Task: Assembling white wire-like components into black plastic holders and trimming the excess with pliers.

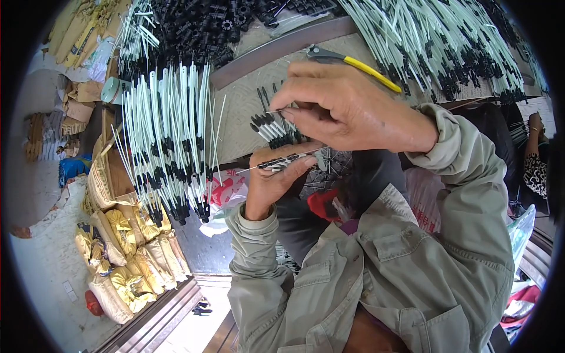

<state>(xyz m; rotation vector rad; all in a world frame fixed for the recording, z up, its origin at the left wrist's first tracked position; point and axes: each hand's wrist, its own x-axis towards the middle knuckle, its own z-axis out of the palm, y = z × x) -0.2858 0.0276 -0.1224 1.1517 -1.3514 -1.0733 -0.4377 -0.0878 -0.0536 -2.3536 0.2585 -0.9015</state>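
Observation:
My left hand [276,179] is closed round a bundle of slim black-and-white sticks [272,130], whose tips fan out above the fingers. A thin pale rod lies across that hand along with the sticks. Over the bundle, my right hand [353,109] has its thumb and forefinger pinched together by the stick tips. Whatever is between those fingertips is too small to make out. A few thin dark rods stick up beside them. Just beyond my right hand lies a pair of pliers [359,66] with yellow handles, partly hidden by the knuckles.
Long pale strips with black ends [170,129] overhang the table's left edge; a larger heap of them [435,41] lies at the far right. Small black parts [194,29] are piled at the back behind a metal bar [282,50]. Yellow-brown packages [132,253] sit at lower left.

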